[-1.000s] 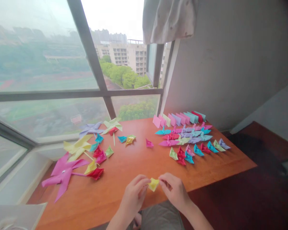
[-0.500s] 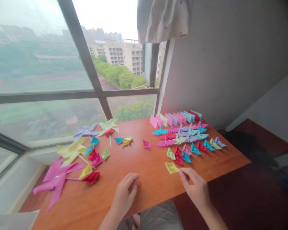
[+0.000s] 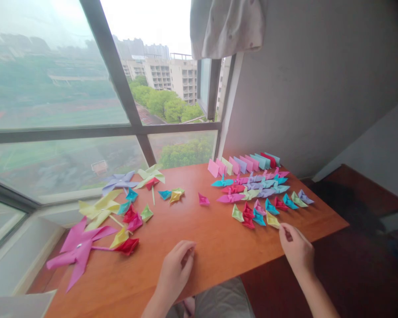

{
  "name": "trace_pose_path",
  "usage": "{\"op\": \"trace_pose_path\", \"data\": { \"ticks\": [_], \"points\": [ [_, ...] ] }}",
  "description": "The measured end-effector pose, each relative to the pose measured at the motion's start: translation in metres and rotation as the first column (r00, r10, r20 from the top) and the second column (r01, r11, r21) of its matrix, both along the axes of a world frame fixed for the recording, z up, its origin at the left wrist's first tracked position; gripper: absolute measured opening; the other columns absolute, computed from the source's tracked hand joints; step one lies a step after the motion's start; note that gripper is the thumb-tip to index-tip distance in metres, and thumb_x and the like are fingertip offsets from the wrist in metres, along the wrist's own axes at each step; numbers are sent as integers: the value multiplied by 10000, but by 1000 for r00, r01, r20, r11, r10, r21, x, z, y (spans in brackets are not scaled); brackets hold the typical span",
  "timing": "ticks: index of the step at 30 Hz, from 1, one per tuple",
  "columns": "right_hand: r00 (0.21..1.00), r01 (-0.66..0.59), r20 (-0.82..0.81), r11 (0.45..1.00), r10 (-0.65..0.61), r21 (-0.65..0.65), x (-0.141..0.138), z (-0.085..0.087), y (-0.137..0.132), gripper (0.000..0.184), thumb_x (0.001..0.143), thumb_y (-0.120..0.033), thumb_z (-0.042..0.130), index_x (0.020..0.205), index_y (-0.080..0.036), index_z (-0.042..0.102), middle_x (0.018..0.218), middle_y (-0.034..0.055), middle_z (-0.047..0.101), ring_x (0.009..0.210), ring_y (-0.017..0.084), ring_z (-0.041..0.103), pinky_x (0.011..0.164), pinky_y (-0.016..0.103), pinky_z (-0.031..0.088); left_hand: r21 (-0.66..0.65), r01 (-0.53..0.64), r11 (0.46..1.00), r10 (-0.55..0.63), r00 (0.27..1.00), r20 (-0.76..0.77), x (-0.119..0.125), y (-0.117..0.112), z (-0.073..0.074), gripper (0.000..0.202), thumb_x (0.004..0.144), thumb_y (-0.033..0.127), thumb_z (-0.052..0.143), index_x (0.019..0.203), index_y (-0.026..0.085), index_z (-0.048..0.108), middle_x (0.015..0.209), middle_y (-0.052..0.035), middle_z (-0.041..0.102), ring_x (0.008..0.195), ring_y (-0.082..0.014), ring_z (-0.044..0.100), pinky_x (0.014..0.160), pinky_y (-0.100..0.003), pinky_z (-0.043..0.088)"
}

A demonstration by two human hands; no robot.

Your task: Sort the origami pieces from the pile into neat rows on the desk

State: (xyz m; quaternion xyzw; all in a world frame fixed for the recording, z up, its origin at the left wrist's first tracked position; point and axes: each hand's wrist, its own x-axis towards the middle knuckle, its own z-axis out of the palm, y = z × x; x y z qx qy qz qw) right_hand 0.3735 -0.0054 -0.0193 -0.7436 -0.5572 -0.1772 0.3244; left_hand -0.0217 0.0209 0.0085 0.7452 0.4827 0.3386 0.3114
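My right hand (image 3: 297, 247) pinches one tip of a yellow paper boat (image 3: 272, 220) between thumb and fingers. That boat sits at the near row of folded boats, just right of a blue paper boat (image 3: 259, 217) and below another blue one (image 3: 271, 206). Red paper boats (image 3: 248, 216) and a pale green paper boat (image 3: 238, 213) are farther left in this group. My left hand (image 3: 176, 270) rests by the table's front edge, fingers loosely curled, thumb a little apart, with nothing visible in it.
On the wooden table (image 3: 185, 225), rows of paper cranes (image 3: 234, 189) and folded cards (image 3: 234, 165) stand behind the boats. A lone magenta boat (image 3: 203, 199) lies mid-table. Paper pinwheels (image 3: 78, 249) and more boats (image 3: 128, 246) occupy the left side, beside the window (image 3: 99, 132).
My right hand has carried the yellow boat to the right and slightly back, up to the near row. My left hand has hardly moved.
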Motion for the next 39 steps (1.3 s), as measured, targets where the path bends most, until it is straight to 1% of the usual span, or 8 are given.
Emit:
{"op": "trace_pose_path", "data": {
  "ticks": [5, 18, 22, 27, 30, 33, 36, 39],
  "points": [
    [998, 50, -25, 999, -50, -9, -4, -3, 8, 434, 956, -447, 417, 903, -144, 724, 802, 95, 741, 638, 172, 665, 604, 253, 450, 5, -11, 1000, 11, 1000, 4, 1, 2, 1, 169, 919, 192, 494, 980, 212, 650, 904, -61, 687, 801, -188, 658, 707, -262, 533],
    [995, 8, -103, 1000, -10, -14, -2, -6, 15, 436, 939, -478, 447, 918, -139, 720, 833, 112, 745, 661, 192, 680, 631, 275, 479, -8, -9, 1000, 9, 1000, 3, 1, 0, 5, 178, 931, 212, 480, 978, 209, 652, 909, -73, 685, 802, -193, 657, 707, -273, 538],
    [993, -7, -120, 1000, 7, 5, -3, -3, 13, 458, 931, -501, 454, 940, -131, 724, 826, 125, 746, 657, 201, 681, 624, 282, 483, -3, -11, 1000, 11, 1000, 3, 0, 0, 5, 178, 926, 210, 485, 972, 205, 657, 897, -73, 687, 783, -190, 660, 711, -275, 542],
    [994, 34, -100, 999, -33, 8, -15, 7, 8, 457, 938, -493, 458, 980, -123, 722, 807, 113, 746, 632, 199, 677, 602, 282, 471, 5, -28, 1000, 28, 999, 23, 1, -2, 4, 189, 907, 185, 489, 978, 207, 662, 913, -68, 693, 809, -188, 667, 724, -273, 548],
    [990, -62, -127, 997, 67, 38, -35, 15, 6, 406, 946, -457, 478, 975, -134, 722, 838, 111, 749, 653, 185, 683, 629, 267, 492, 10, -44, 999, 43, 998, 38, -1, -2, 6, 202, 901, 184, 478, 985, 200, 661, 909, -70, 693, 797, -183, 669, 703, -268, 553],
    [952, -258, -155, 964, 265, 64, -66, 21, 4, 311, 952, -386, 501, 979, -162, 715, 904, 100, 748, 717, 176, 697, 685, 258, 522, 36, -115, 993, 114, 993, 17, -13, 0, 11, 205, 900, 211, 478, 980, 197, 666, 909, -69, 698, 765, -178, 671, 670, -262, 555],
    [872, -448, -193, 892, 450, 56, -99, 22, 5, 231, 957, -299, 500, 985, -187, 700, 897, 80, 740, 773, 175, 702, 715, 262, 543, 123, -262, 957, 270, 962, -50, -39, 3, 19, 203, 898, 272, 489, 960, 200, 669, 879, -55, 697, 712, -172, 657, 659, -267, 549],
    [798, -564, -222, 824, 560, 52, -125, 20, 6, 210, 958, -247, 487, 980, -192, 689, 853, 68, 730, 773, 172, 704, 729, 270, 558, 223, -436, 872, 474, 866, -159, -73, 2, 31, 227, 893, 336, 492, 973, 204, 658, 903, -43, 682, 659, -155, 626, 633, -258, 521]
  ]
}}
